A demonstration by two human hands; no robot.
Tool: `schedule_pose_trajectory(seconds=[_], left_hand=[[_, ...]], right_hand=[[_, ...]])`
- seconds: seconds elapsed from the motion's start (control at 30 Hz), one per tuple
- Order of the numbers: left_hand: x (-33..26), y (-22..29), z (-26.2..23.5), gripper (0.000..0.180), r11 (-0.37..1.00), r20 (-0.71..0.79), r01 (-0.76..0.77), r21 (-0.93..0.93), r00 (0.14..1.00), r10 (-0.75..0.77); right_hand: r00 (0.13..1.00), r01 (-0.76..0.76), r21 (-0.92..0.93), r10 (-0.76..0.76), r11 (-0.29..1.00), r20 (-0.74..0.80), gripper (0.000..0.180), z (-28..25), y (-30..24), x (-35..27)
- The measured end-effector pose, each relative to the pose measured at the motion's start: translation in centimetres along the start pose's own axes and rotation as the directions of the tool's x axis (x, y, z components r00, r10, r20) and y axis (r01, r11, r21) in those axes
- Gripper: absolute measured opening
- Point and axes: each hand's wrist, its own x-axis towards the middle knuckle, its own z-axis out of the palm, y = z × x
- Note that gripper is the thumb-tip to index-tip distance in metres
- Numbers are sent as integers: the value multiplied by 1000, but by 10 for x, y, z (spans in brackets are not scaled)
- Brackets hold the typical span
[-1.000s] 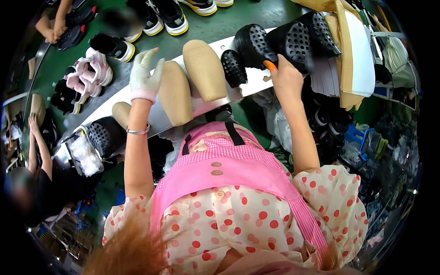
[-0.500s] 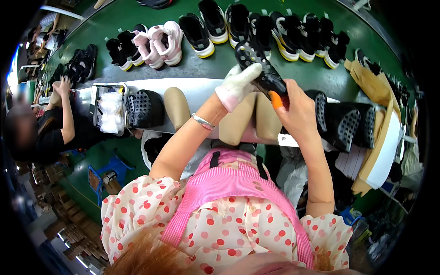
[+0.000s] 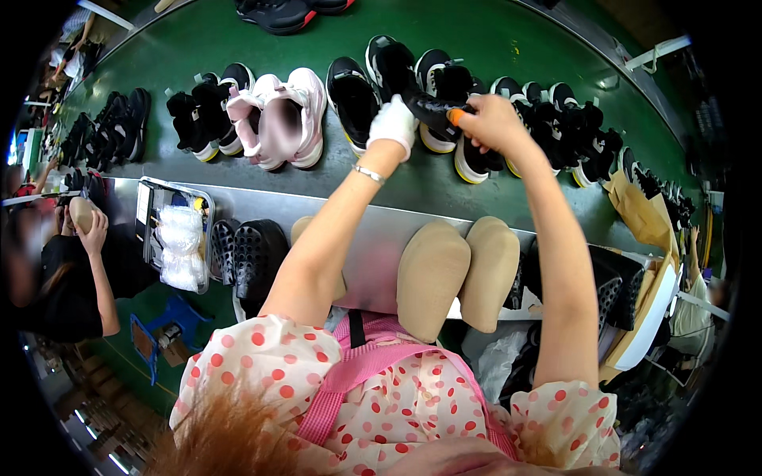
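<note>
I note that the glossy black, elongated foot-shaped insert (image 3: 434, 113) has moved from above the grey metal ledge (image 3: 373, 238) to above the far green worktop (image 3: 214, 44). In my judgement, this shifts the handling from the ledge to the shoes. The insert is now over a black fabric sneaker with a white-and-yellow sole (image 3: 447, 83); I cannot confirm contact. Its long axis runs mostly crosswise, dropping slightly rightward, one end pointing left toward the gloved hand. I cannot tell toe from heel. The bare right hand (image 3: 494, 124), wearing an orange finger cover (image 3: 456, 117), grasps the insert's right end. The white-gloved left hand (image 3: 392, 127) is at its left end; I cannot determine its grip.
</note>
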Motion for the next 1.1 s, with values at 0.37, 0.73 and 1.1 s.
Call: schedule_pose_trajectory(seconds=[0.37, 0.73, 1.1], left_hand=[[-13, -15, 14, 22, 955, -135, -287, 77, 946, 295], [-2, -50, 24, 14, 943, -175, -297, 150, 931, 321], [-2, -25, -23, 38, 978, 59, -32, 205, 998, 20]], right_hand=[[920, 279, -575, -385, 769, -69, 18, 78, -29, 96], [987, 16, -490, -92, 871, -130, 24, 147, -45, 166], [941, 315, -203, -333, 927, -62, 29, 99, -32, 93]])
